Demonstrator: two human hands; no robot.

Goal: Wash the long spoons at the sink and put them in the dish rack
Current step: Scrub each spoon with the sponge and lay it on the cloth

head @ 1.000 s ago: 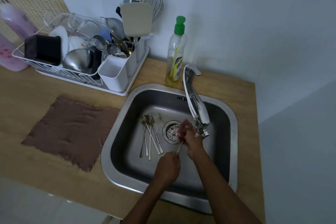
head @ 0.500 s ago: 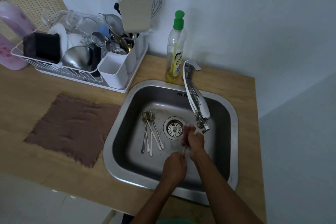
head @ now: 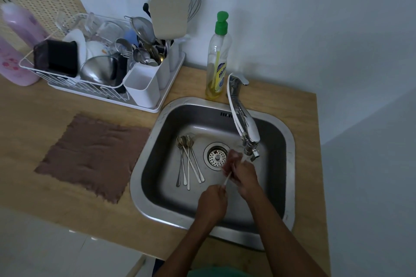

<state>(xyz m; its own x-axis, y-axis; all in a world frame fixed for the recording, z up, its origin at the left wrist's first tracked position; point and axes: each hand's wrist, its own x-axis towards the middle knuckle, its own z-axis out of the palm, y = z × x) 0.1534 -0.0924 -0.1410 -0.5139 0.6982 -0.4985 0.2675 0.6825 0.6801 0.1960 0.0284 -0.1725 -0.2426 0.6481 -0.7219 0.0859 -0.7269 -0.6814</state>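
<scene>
Inside the steel sink [head: 144, 177], my left hand [head: 212, 201] grips the handle end of one long spoon [head: 227, 179]. My right hand [head: 242, 172] holds the spoon's upper end under the tap spout [head: 248, 139], its fingers curled round it beside the drain [head: 217, 157]. The spoon's bowl is hidden by my fingers. Several more long spoons [head: 188, 159] lie together on the sink floor, left of the drain. The white dish rack [head: 74, 83] stands on the counter at the back left, full of dishes and utensils.
A dish soap bottle [head: 218, 60] with a green cap stands behind the sink beside the tap. A brown cloth [head: 92, 153] lies on the wooden counter left of the sink. Pink bottles [head: 13, 45] stand at the far left. The counter's front edge runs just below my arms.
Both hands stay on the same spoon under the tap; the right hand has shifted slightly along it. The spoons on the sink floor have not moved.
</scene>
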